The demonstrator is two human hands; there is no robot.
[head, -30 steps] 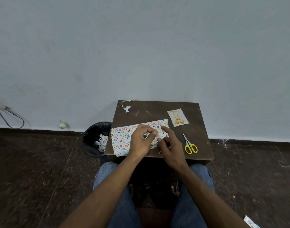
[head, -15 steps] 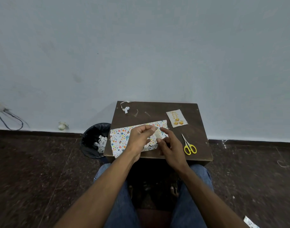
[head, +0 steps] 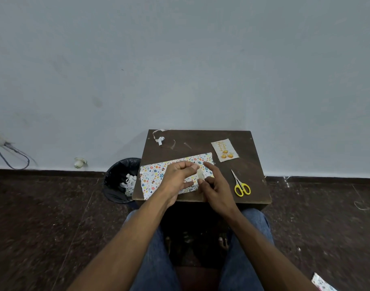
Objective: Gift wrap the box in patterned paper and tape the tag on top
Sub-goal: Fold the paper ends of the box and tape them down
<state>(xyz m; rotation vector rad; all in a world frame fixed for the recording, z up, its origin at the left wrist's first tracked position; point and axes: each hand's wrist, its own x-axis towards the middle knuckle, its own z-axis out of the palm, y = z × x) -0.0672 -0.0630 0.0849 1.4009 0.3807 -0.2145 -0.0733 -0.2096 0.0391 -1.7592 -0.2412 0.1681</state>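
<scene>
The box wrapped in white patterned paper [head: 154, 177] lies on the small dark wooden table [head: 253, 164]. Just above the box's right half, a short strip of clear tape [head: 200, 174] is stretched between my two hands. My left hand [head: 177, 177] pinches its upper end with curled fingers. My right hand [head: 216, 185] pinches its lower end with thumb and a finger, the index finger pointing up. The tag [head: 225, 150], a beige card with orange baubles, lies flat at the table's back right, apart from both hands.
Yellow-handled scissors [head: 240, 185] lie on the table to the right of my right hand. Tape and paper scraps [head: 159, 139] sit at the table's back left. A black bin [head: 120, 179] with paper offcuts stands left of the table. My knees are under the front edge.
Both hands have lifted slightly off the wrapped box, and the tape strip between them now shows more plainly. The box, tag and scissors have not moved.
</scene>
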